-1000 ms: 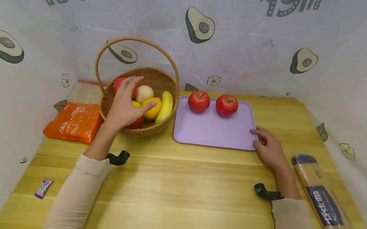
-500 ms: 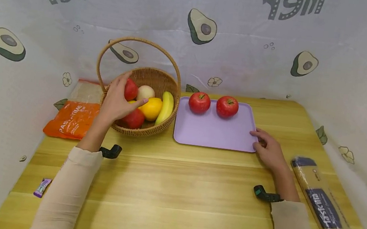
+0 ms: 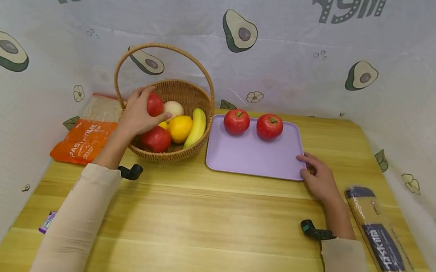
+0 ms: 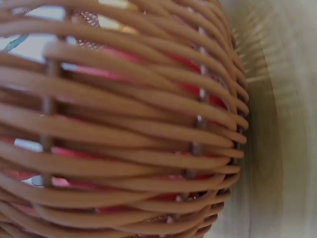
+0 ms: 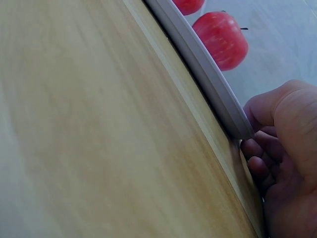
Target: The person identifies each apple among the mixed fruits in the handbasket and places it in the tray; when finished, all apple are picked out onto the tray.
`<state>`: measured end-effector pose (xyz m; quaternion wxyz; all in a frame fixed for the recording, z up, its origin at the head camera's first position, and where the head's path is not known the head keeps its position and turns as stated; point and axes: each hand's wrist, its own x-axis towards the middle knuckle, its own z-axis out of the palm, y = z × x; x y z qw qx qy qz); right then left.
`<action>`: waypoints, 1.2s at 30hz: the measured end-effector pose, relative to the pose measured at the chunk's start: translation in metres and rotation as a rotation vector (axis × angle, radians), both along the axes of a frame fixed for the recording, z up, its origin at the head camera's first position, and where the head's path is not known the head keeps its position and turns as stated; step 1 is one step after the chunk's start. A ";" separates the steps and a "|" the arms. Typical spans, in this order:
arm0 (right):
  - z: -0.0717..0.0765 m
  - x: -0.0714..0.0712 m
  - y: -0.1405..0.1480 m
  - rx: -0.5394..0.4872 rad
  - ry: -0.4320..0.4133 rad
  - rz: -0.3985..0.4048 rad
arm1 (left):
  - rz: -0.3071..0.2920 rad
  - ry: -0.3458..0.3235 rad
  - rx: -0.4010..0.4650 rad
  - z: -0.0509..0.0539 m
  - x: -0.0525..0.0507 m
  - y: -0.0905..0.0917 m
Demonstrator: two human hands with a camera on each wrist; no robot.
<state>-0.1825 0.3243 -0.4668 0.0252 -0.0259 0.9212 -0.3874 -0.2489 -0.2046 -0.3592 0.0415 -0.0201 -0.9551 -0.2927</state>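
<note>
My left hand (image 3: 138, 113) reaches over the left side of a wicker basket (image 3: 185, 88), fingers and thumb spread about a red apple (image 3: 154, 104). The thumb looks straight; firm contact cannot be told. Around that apple lie a larger red fruit (image 3: 156, 139), a pale round fruit (image 3: 173, 110), a yellow-orange fruit (image 3: 179, 129) and a banana (image 3: 196, 128). Basket weave fills the left wrist view, which hides the hand. My right hand (image 3: 320, 178) pinches the right edge of a lilac tray (image 3: 252, 158), thumb on the rim (image 5: 247, 124). Two red apples (image 3: 236, 122) sit at its back.
An orange pasta bag (image 3: 86, 141) lies left of the basket, partly behind my left arm. A small purple wrapped sweet (image 3: 47, 222) is near the left sleeve. Along the table's right side stretches a long pasta packet (image 3: 384, 249). Patterned cloth (image 3: 282, 67) hangs behind.
My left hand has moved left and back in the basket, from above the fruit to the rear red apple, and its spread has narrowed slightly. The right hand stays at the tray edge.
</note>
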 end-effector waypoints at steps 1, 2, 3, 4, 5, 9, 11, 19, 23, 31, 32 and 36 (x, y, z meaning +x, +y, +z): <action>0.000 0.000 0.000 0.002 0.001 0.000 | 0.000 -0.002 -0.006 -0.001 -0.001 -0.001; 0.000 0.000 0.000 0.004 0.002 0.000 | 0.000 -0.004 -0.011 -0.001 -0.003 -0.001; 0.000 0.000 0.000 0.004 0.004 0.000 | 0.002 -0.007 -0.017 -0.002 -0.004 -0.001; 0.000 0.000 0.000 0.005 0.005 0.000 | 0.006 -0.012 -0.021 -0.003 -0.005 -0.002; 0.001 0.000 0.000 0.003 0.007 0.001 | 0.009 -0.016 -0.023 -0.003 -0.005 -0.002; 0.001 0.001 0.000 0.000 0.011 0.001 | 0.023 -0.034 -0.027 -0.003 -0.006 -0.002; 0.001 0.001 0.000 -0.001 0.011 0.000 | 0.027 -0.044 -0.030 -0.003 -0.006 -0.002; -0.001 0.001 0.001 -0.002 0.013 0.006 | 0.051 -0.028 -0.041 -0.003 -0.008 0.000; -0.002 0.000 0.001 -0.005 0.012 0.008 | 0.073 -0.009 -0.033 -0.001 -0.008 0.002; -0.002 0.000 0.001 -0.004 0.014 0.008 | 0.082 -0.019 -0.003 -0.001 -0.004 0.002; -0.002 0.000 0.001 -0.004 0.013 0.008 | 0.082 -0.012 0.001 -0.001 -0.003 0.001; -0.002 0.001 0.001 -0.008 0.010 0.008 | 0.074 0.033 -0.006 -0.003 -0.002 0.000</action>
